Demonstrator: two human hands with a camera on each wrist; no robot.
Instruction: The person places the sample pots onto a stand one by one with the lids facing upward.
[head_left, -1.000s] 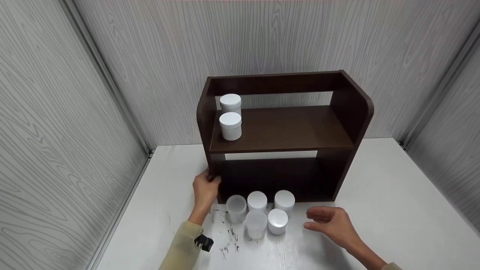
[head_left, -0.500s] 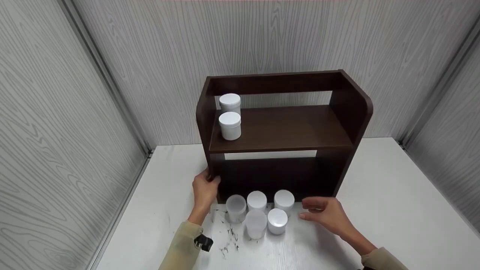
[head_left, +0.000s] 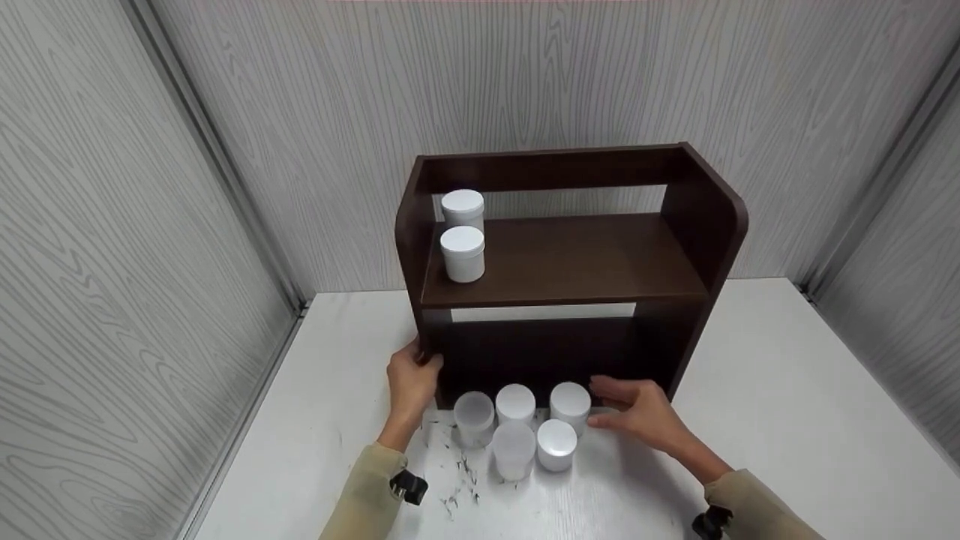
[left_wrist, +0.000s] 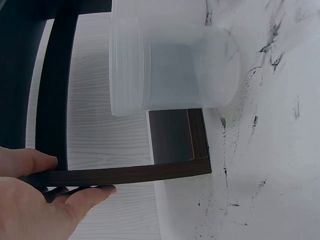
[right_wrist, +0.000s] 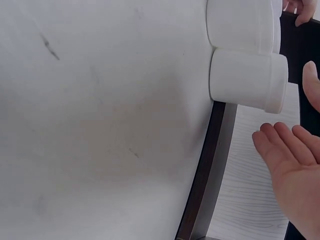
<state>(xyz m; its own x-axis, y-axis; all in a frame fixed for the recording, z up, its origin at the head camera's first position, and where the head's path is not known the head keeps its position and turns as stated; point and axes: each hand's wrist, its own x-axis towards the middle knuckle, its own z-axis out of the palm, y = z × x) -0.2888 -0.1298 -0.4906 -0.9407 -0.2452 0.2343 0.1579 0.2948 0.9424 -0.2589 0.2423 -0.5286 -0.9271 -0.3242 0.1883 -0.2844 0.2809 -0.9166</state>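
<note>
My left hand (head_left: 411, 382) grips the left side panel of a dark brown two-tier shelf (head_left: 585, 259); thumb and fingers lie on either side of the panel edge in the left wrist view. Just right of a white lidded jar (head_left: 570, 403), my right hand (head_left: 643, 414) is held with thumb and fingers apart around nothing. A gap shows between fingers and jar in the right wrist view (right_wrist: 250, 80). Beside that jar stand two more white jars, one behind (head_left: 515, 402) and one in front (head_left: 556, 442), plus two translucent jars, left (head_left: 474, 416) and front (head_left: 514, 450).
Two white jars, front (head_left: 463, 255) and rear (head_left: 463, 208), stand at the left of the upper shelf. The white table (head_left: 780, 390) has dark scuff marks near the jars. Grey wood-patterned walls (head_left: 525, 75) enclose the back and sides.
My right hand has moved left and away from me, closer to the rightmost white jar. My left hand stays on the shelf's side panel, and the jars keep their places.
</note>
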